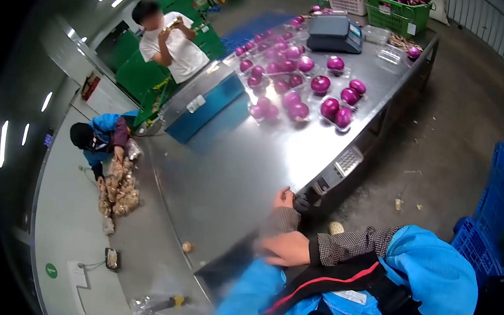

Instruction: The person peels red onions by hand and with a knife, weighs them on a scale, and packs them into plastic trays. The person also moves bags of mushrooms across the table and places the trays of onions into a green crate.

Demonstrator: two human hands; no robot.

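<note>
My left hand [284, 198] is at the edge of the steel table [226, 173], its fingers loosely bent and slightly apart with nothing visible in them. Across my left forearm lies my right hand [286, 248], fingers bent round the sleeve where the blue cloth [252, 292] meets the checked cuff [286, 218]; its fingertips are partly smeared by motion. Purple onions [321, 84] stand on the far part of the table, many in clear plastic trays [340, 127]. Beside the left hand, a grey device with a keypad [347, 161] hangs at the table's side.
A weighing scale [335, 34] and a green crate of onions [390, 10] stand at the far end. One person [178, 43] stands behind a blue-sided bin [208, 108]; another [101, 135] handles bagged brown produce [118, 191]. Blue crates [482, 231] stand at right.
</note>
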